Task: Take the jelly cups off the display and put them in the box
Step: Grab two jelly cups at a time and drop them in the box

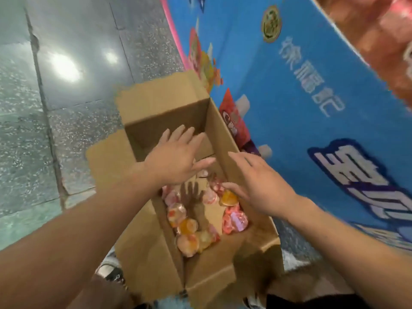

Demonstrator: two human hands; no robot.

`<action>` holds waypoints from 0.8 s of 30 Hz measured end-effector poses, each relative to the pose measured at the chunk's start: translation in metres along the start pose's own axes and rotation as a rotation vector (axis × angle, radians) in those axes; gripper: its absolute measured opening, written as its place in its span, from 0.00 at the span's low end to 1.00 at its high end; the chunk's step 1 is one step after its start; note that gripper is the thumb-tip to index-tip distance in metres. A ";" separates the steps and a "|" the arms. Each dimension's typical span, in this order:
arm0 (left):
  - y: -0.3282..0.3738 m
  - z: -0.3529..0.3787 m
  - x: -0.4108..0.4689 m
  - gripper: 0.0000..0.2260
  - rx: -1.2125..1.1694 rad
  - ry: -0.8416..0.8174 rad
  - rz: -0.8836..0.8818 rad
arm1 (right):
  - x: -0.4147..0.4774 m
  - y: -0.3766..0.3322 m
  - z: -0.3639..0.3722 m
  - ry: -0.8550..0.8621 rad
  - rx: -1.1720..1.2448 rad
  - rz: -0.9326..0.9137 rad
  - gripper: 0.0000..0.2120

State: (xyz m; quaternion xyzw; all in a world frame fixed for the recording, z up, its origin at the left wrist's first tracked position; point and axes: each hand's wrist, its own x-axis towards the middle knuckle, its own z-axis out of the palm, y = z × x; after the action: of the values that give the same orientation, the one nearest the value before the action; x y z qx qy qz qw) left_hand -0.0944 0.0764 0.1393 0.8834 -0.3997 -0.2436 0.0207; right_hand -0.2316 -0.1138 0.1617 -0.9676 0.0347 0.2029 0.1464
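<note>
left hand outstretched, fingers spread, right hand likewise

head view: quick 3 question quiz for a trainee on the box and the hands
1. Where do the jelly cups lie in the box?
A. at the far end
B. in the half nearest the person
C. on the outer flaps
2. True or false: the left hand and the right hand are both clenched into fists.
3. Fill in: the display to the right of the box is mainly ____ in colour.
Key: 1 B; 2 false, both are spread with straight fingers above the box; 3 blue.
</note>
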 end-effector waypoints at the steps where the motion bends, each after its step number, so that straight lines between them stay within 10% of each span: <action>1: -0.004 0.013 0.009 0.41 -0.004 -0.010 0.009 | 0.009 0.004 0.014 -0.006 0.008 -0.008 0.37; 24: -0.064 0.130 0.089 0.36 0.111 -0.109 0.137 | 0.076 0.007 0.181 -0.323 -0.191 -0.131 0.41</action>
State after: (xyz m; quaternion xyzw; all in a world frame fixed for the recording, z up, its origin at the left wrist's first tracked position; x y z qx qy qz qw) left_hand -0.0577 0.0770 -0.0267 0.8393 -0.4724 -0.2671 -0.0334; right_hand -0.2318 -0.0677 -0.0293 -0.9322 -0.0715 0.3478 0.0706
